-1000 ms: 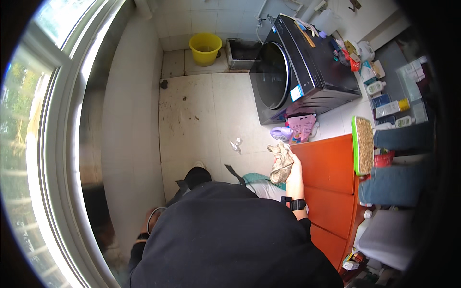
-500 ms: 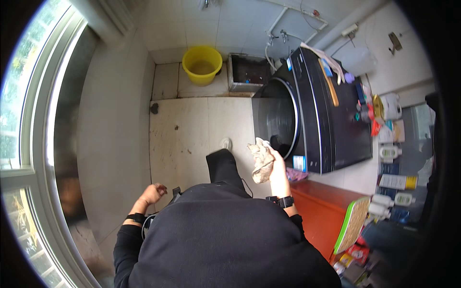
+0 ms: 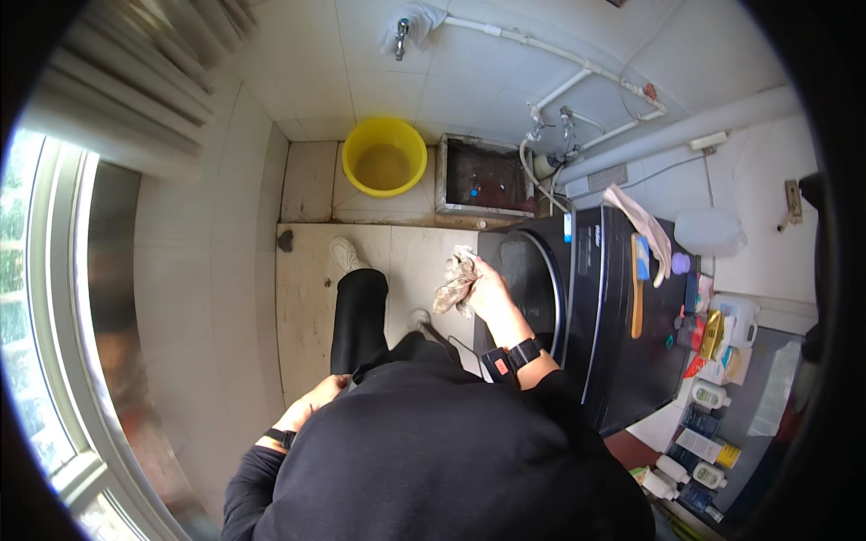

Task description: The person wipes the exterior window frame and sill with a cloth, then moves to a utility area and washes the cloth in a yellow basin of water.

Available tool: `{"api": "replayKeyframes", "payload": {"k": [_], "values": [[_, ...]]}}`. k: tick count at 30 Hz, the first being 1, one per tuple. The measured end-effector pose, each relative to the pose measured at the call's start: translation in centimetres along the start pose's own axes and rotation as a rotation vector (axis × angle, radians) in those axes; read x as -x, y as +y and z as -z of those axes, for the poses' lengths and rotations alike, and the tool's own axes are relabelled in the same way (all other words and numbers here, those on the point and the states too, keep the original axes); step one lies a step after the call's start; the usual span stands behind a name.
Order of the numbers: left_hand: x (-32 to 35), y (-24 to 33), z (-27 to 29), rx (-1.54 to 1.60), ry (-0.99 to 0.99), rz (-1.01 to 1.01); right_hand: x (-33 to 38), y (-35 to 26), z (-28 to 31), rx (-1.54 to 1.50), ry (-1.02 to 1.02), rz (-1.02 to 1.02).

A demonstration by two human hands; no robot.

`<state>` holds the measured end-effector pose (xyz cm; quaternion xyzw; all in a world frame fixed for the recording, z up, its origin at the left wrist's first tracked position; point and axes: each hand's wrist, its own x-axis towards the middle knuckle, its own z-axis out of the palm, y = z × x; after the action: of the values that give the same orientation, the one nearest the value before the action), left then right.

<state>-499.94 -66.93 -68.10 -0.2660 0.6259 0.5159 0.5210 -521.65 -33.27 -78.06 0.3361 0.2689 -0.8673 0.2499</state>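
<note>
The right hand (image 3: pixel 490 292) grips a rag (image 3: pixel 456 284); loose folds may smear the washer (image 3: pixel 609 361) near it; left hand (image 3: pixel 322 395): can't tell

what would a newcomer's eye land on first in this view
Probably the bright yellow bucket, standing near the tiled wall in the upper middle of the view. Next might come the crumpled, stained cloth held in the right hand near the centre, then the big dark washing machine to the right of that hand.
</note>
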Motion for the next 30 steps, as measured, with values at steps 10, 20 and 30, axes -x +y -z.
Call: {"api": "replayKeyframes", "payload": {"k": [10,20,30], "values": [[-7.2,11.6,15.3,-0.148,-0.207,-0.17,-17.9,-2.7,-16.1,0.614,0.192,0.167],[-30.2,12.9,27.0,-0.457,0.138,-0.345,-44.7,0.9,-15.0,0.988,0.085,0.15],[-54.9,20.7,29.6,0.076,0.353,-0.42,-65.5,0.4,-5.0,1.153,0.068,0.056]]}}
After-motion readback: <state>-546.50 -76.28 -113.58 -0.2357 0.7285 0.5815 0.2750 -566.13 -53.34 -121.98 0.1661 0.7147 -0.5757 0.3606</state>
